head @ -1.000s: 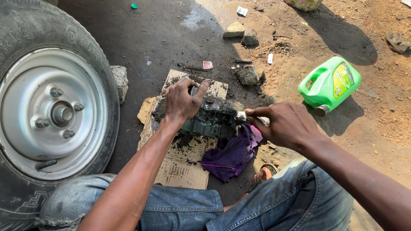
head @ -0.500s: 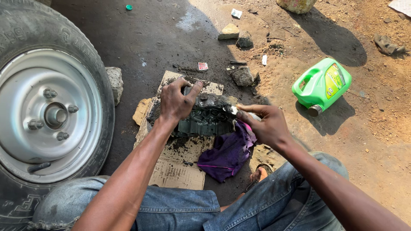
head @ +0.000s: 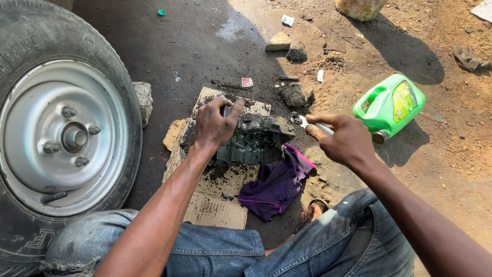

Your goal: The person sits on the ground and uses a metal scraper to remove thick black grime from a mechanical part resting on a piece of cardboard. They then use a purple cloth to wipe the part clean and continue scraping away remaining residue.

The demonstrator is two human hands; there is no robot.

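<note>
My left hand (head: 215,125) clamped down on the one greasy black engine part (head: 253,141), which lay on the cardboard (head: 215,202) right of the one wheel (head: 64,138). My right hand (head: 343,141), held apart, pinched one small metal scraper (head: 302,122) beside it. One purple rag (head: 277,184) lay near; one green jug (head: 390,105) lay far right.

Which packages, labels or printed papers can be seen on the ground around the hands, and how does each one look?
Green jug: lying on its side on the sandy ground right of the right hand, with a handle and a yellow and red label.
Small red and white packet: flat on the dark ground beyond the cardboard.
White scrap: small, near the top, on the dark ground.
Cardboard: flat, brown and dirty, under the dark greasy part that the left hand holds.
</note>
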